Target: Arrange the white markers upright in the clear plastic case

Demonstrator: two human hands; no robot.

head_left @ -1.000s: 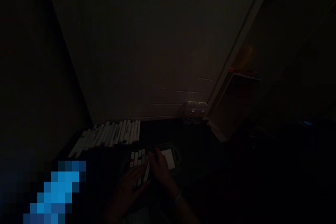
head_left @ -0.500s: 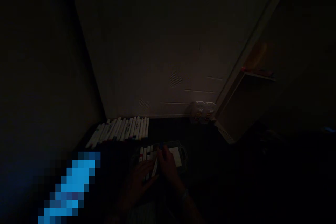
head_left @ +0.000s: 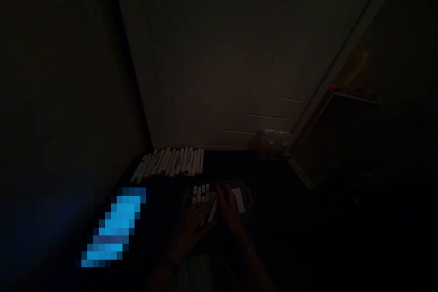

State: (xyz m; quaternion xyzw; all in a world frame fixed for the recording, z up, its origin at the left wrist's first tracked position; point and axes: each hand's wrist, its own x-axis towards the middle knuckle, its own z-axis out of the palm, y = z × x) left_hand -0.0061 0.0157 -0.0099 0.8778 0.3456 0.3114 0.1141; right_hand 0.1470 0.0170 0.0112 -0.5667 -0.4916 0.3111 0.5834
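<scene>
In the dim light, a white marker (head_left: pixel 212 210) with a blue end is held slantwise over a clear plastic case (head_left: pixel 249 200). My right hand (head_left: pixel 228 203) is closed on its upper part. My left hand (head_left: pixel 196 221) lies over the case's left side, fingers stretched out and thumb apart near the marker's lower end; whether the thumb touches it I cannot tell. Under and beyond the left fingers, several white markers (head_left: pixel 199 192) lie side by side in the case, one with a red band. A pale card or paper (head_left: pixel 237 200) shows at the case's right side.
A row of white markers (head_left: pixel 171 162) lies at the back left against the wall (head_left: pixel 205 77). Two clear plastic containers (head_left: pixel 273 143) stand at the back right. A bright, pixelated blue shape (head_left: pixel 114 226) is at the left. Beyond the right edge stands a dark shelf or box (head_left: pixel 321 141).
The view has shifted, so everything appears farther right and slightly higher. Both hands keep nearly the same pose over the case, with the marker still in the right hand.
</scene>
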